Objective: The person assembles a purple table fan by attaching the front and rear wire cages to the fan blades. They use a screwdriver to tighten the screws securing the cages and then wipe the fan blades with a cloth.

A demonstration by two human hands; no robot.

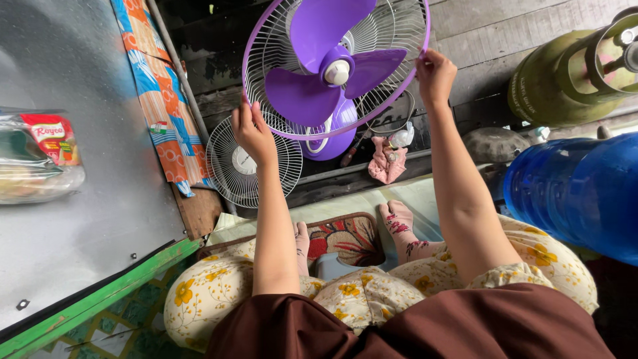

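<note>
Large translucent blue plastic water jug (pixel 571 189) lies at right. Purple three-blade electric fan in white wire guard with purple rim (pixel 335 66) is raised ahead, above the knees. Detached white round wire grille (pixel 252 163) lies below it. Left hand (pixel 252 133) and right hand (pixel 435 73) pinch closed on opposite rim edges.

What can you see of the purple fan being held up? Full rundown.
The purple table fan with the white wire grille has three glossy purple plastic blades around a white hub. The wire guard behind the blades is white with a purple rim; the front of the blades looks uncovered. A purple base shows below it. It is tilted towards the camera, above the dark wooden floor. The left hand grips the rim at lower left, the right hand at the right edge.
</note>
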